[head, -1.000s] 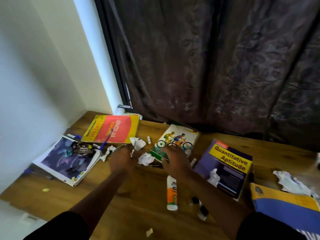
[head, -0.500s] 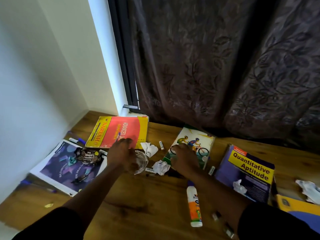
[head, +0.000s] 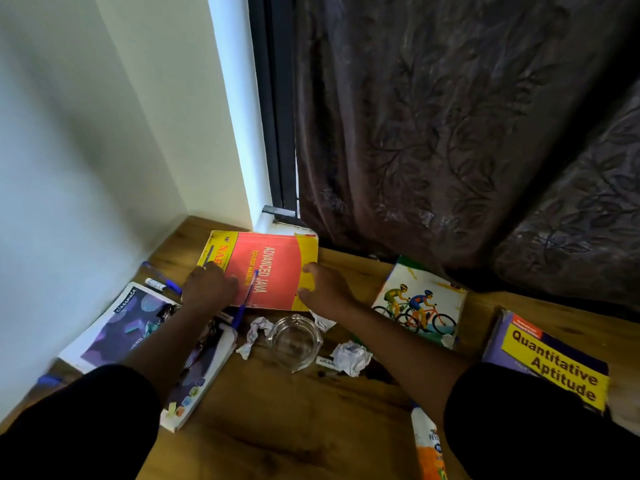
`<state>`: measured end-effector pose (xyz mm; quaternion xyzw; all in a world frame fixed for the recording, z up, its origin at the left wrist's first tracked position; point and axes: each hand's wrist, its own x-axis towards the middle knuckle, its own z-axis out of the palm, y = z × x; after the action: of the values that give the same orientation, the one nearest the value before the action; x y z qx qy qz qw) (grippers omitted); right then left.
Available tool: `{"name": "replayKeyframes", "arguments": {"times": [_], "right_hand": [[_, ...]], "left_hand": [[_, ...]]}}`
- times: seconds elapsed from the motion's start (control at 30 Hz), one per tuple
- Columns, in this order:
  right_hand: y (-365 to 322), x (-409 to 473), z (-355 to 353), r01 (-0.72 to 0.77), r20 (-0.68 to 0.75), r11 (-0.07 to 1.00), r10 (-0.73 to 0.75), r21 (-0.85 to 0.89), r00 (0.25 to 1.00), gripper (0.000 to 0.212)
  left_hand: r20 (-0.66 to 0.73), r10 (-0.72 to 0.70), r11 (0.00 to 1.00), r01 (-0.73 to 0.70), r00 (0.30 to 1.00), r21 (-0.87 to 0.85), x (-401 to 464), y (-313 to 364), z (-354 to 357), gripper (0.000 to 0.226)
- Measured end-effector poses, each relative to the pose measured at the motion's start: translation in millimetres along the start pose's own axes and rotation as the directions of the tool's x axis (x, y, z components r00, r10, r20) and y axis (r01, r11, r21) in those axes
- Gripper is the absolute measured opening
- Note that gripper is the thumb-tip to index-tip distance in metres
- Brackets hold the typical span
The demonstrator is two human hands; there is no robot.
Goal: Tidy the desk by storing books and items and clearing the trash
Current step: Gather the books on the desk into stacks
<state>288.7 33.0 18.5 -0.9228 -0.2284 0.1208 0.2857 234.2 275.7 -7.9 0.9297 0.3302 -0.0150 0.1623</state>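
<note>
— Where is the red and yellow book (head: 266,271) lying relative to the person's hands?

— It is sitting flat on the desk (head: 294,427) just above the middle of the frame, its far edge close under the curtain (head: 450,133). The left hand (head: 207,285) is resting on its left part and the right hand (head: 325,289) is meeting its right edge, so the book is lying between them.

— And the fingers?

— Both hands are looking loosely spread, fingers pointing up the frame. Whether any are hooking under an edge, one cannot tell.

— Which way is its long side running?

— Roughly left to right across the frame, so the hands are bracketing its two short ends. Neither seems nearer than the other.

— Anything in the way?

— A blue pen (head: 247,299) is lying slantwise on the cover, its lower end hanging past the near edge. It will probably roll off if the book is lifted. A glass bowl (head: 294,341) and a crumpled paper (head: 349,356) are sitting lower down.
</note>
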Motion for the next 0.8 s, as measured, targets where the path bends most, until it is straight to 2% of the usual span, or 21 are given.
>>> {"name": "replayKeyframes", "arguments": {"times": [0.13,0.23,0.3,0.4,0.47,0.53,0.57,0.6,0.73,0.8], "right_hand": [[-9,19,11,0.024,0.064,0.99,-0.015,-0.139,0.998,0.037],[-13,26,17,0.01,0.022,0.98,-0.006,-0.199,1.0,0.027],[-13,29,22,-0.016,0.004,0.974,0.017,-0.226,1.0,0.028],[-10,28,28,-0.026,0.005,0.971,0.028,-0.238,1.0,0.035],[-6,26,29,-0.022,-0.015,0.974,0.019,-0.225,1.0,0.034],[-2,25,30,-0.038,-0.039,0.979,0.031,-0.199,0.999,0.033],[-1,25,30,-0.056,-0.046,0.983,0.049,-0.177,0.998,0.033],[0,26,30,-0.073,-0.049,0.985,0.066,-0.159,0.997,0.033],[0,25,31,-0.086,-0.045,0.988,0.081,-0.131,0.996,0.031],[-2,23,30,-0.084,-0.045,0.986,0.078,-0.142,0.996,0.031]], "left_hand": [[0.073,-0.057,0.998,0.057,0.996,0.004,32,-3,1,0.07],[0.06,-0.131,0.991,0.133,0.99,-0.025,46,2,-1,0.071],[0.039,-0.183,0.98,0.186,0.982,-0.068,53,2,-5,0.071],[0.072,-0.219,0.945,0.23,0.973,-0.232,70,-11,-10,0.065],[0.162,-0.224,0.846,0.274,0.961,-0.457,79,-22,-16,0.055],[0.268,-0.226,0.616,0.351,0.937,-0.706,89,-27,-18,0.055],[0.305,-0.22,0.529,0.376,0.927,-0.761,92,-28,-18,0.052],[0.323,-0.219,0.482,0.39,0.92,-0.784,96,-29,-18,0.048],[0.283,-0.224,0.452,0.356,0.933,-0.818,105,-29,-14,0.058],[0.259,-0.221,0.441,0.333,0.94,-0.833,92,-21,-24,0.056]]}}
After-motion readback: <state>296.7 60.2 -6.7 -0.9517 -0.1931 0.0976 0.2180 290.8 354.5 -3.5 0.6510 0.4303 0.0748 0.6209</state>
